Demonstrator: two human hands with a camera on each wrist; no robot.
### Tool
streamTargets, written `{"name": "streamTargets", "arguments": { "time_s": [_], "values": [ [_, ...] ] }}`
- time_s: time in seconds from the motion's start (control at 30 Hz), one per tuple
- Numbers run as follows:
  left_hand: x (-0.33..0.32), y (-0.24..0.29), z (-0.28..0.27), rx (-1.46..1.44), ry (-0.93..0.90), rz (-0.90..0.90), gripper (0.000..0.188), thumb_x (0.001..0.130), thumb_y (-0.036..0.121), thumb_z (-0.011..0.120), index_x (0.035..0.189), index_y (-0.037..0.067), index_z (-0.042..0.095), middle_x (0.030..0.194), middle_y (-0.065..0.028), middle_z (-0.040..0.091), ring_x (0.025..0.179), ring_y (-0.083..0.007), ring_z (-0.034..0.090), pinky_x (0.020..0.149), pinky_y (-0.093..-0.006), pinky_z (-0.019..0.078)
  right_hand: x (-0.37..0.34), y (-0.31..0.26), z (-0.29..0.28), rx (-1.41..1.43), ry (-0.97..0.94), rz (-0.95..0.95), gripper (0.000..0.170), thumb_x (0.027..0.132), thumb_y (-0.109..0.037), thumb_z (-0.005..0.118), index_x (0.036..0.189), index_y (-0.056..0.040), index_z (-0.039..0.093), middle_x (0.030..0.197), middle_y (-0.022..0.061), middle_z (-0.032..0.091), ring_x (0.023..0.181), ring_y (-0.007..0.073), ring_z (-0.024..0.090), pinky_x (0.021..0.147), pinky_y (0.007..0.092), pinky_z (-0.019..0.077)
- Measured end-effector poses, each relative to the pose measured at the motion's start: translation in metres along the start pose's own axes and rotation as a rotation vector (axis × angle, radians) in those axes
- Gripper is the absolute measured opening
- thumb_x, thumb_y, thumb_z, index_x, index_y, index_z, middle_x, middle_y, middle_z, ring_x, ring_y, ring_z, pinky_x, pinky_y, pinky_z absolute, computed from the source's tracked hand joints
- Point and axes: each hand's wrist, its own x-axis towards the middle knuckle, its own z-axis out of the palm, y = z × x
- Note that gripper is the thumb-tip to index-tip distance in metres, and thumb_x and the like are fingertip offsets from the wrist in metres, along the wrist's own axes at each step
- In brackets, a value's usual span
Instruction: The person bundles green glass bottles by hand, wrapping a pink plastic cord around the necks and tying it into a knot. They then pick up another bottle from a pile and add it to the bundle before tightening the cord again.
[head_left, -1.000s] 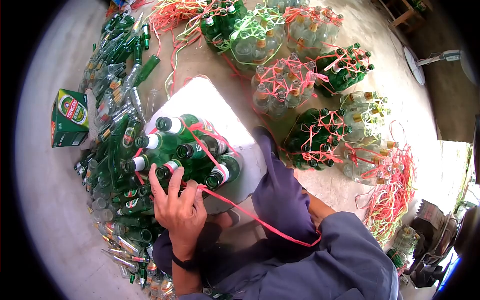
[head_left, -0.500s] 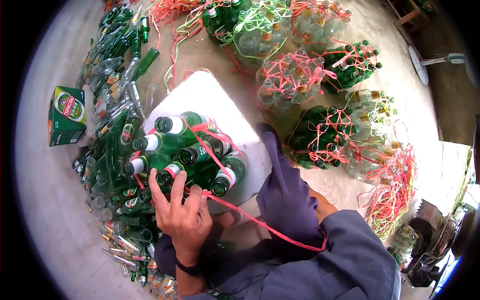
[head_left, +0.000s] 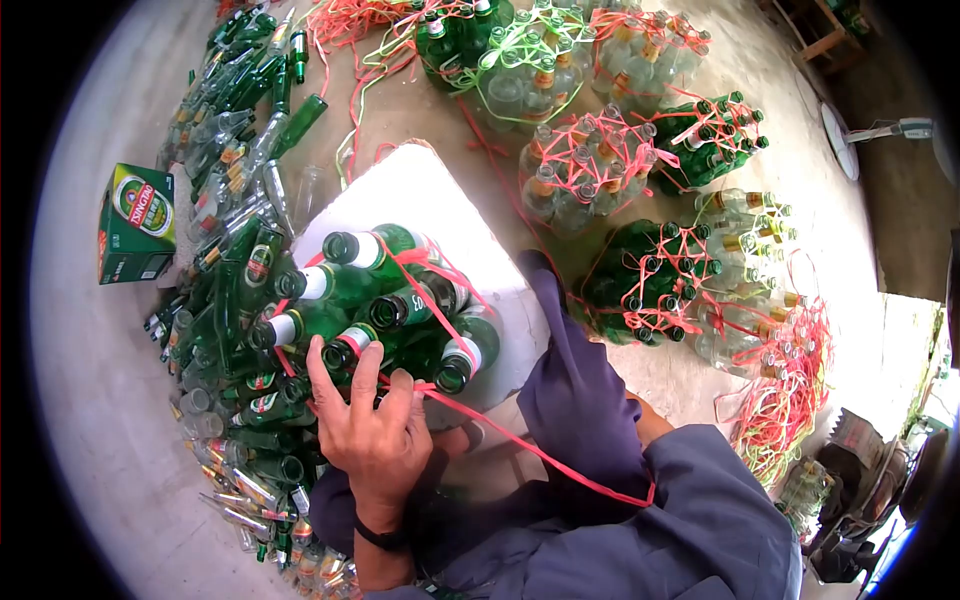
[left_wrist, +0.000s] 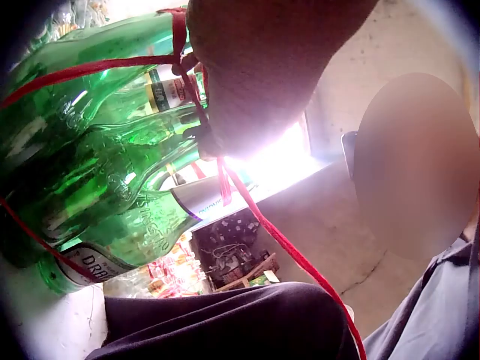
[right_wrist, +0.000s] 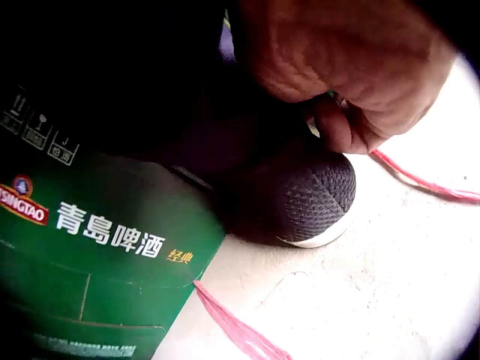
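Several green glass bottles point(head_left: 400, 265) stand bunched on a white block point(head_left: 400, 185), with a red plastic strap point(head_left: 540, 455) looped among their necks. My left hand point(head_left: 375, 450) lies at the near side of the bunch, forefinger and middle finger reaching over the necks. Its thumb pinches the strap by a knot, seen close in the left wrist view beside the bottles point(left_wrist: 97, 165). From there the strap runs taut to my right. My right hand point(right_wrist: 360, 67), hidden in the head view, has curled fingers beside a dark shoe point(right_wrist: 319, 195); a red strap comes out at its fingertips.
Loose bottles point(head_left: 235, 270) heap along the left, beside a green Tsingtao carton point(head_left: 137, 225). Strapped bottle bundles point(head_left: 650, 280) stand on the right and at the back. A tangle of red and green strap point(head_left: 780, 400) lies at far right. Another green carton point(right_wrist: 97, 240) is near the right hand.
The head view has shifted slightly. My left hand stays at the near bottle necks with the strap, and the bunch looks unchanged.
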Motion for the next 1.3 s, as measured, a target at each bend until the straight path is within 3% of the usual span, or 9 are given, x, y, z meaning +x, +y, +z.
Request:
{"name": "streamTargets", "arguments": {
  "time_s": [0.23, 0.4, 0.63, 0.7, 1.03, 1.23, 1.3],
  "values": [
    [0.0, -0.001, 0.003, 0.023, 0.003, 0.017, 0.016, 0.076, 0.014, 0.073, 0.09, 0.008, 0.07, 0.12, -0.0091, 0.066, 0.127, -0.0542, 0.048, 0.086, -0.0537, 0.0506, -0.008, 0.01, -0.004, -0.006, -0.002, 0.008, 0.032, 0.085, -0.023, 0.067, 0.108, -0.0015, 0.07, 0.094, 0.0198, 0.073, 0.082, 0.0288, 0.074, 0.073, 0.0407, 0.0547],
    [0.001, 0.001, 0.002, 0.018, -0.003, 0.011, 0.014, 0.081, 0.012, 0.068, 0.092, 0.003, 0.07, 0.121, -0.0116, 0.066, 0.129, -0.0544, 0.046, 0.095, -0.0544, 0.0472, -0.012, 0.012, -0.002, -0.006, -0.008, 0.018, 0.031, 0.085, -0.024, 0.068, 0.107, -0.0018, 0.07, 0.093, 0.0196, 0.073, 0.082, 0.0288, 0.074, 0.073, 0.0409, 0.0546],
    [0.0, -0.001, 0.004, 0.047, 0.004, 0.033, 0.015, 0.079, 0.016, 0.071, 0.09, 0.006, 0.071, 0.12, -0.0106, 0.067, 0.127, -0.0548, 0.047, 0.089, -0.0544, 0.0501, -0.013, 0.008, 0.005, -0.004, -0.016, 0.024, 0.03, 0.085, -0.024, 0.068, 0.106, -0.0021, 0.071, 0.093, 0.0193, 0.073, 0.082, 0.0288, 0.074, 0.073, 0.041, 0.0545],
    [0.0, 0.002, 0.002, 0.029, -0.016, 0.009, 0.014, 0.083, 0.013, 0.067, 0.093, 0.003, 0.07, 0.121, -0.0118, 0.066, 0.129, -0.0536, 0.045, 0.095, -0.0542, 0.047, -0.011, 0.007, 0.007, -0.006, -0.016, 0.026, 0.03, 0.085, -0.024, 0.068, 0.105, -0.0022, 0.071, 0.092, 0.0193, 0.073, 0.082, 0.0288, 0.074, 0.073, 0.0411, 0.0545],
    [0.001, 0.002, 0.002, 0.009, 0.006, 0.022, 0.013, 0.084, 0.013, 0.066, 0.092, 0.003, 0.07, 0.121, -0.0126, 0.065, 0.129, -0.0539, 0.046, 0.097, -0.055, 0.0459, -0.008, -0.002, 0.012, -0.006, -0.02, 0.008, 0.029, 0.085, -0.025, 0.069, 0.103, -0.0026, 0.072, 0.092, 0.0189, 0.073, 0.082, 0.0287, 0.074, 0.072, 0.0413, 0.0543],
    [0.003, 0.003, -0.001, 0.02, 0.033, -0.001, 0.014, 0.08, 0.012, 0.069, 0.091, 0.005, 0.07, 0.12, -0.0098, 0.066, 0.13, -0.0512, 0.046, 0.097, -0.0551, 0.0462, -0.001, -0.007, 0.01, -0.01, -0.017, -0.022, 0.028, 0.085, -0.025, 0.069, 0.102, -0.0029, 0.072, 0.091, 0.0187, 0.073, 0.082, 0.0287, 0.074, 0.072, 0.0415, 0.0542],
    [0.004, 0.002, -0.002, 0.028, 0.041, 0.024, 0.017, 0.074, 0.013, 0.074, 0.09, 0.009, 0.071, 0.119, -0.0075, 0.066, 0.129, -0.0505, 0.047, 0.088, -0.0536, 0.0503, 0.001, -0.006, 0.01, -0.013, -0.022, -0.025, 0.028, 0.085, -0.025, 0.069, 0.102, -0.003, 0.072, 0.091, 0.0186, 0.073, 0.082, 0.0287, 0.074, 0.072, 0.0415, 0.0542]
  ]
}}
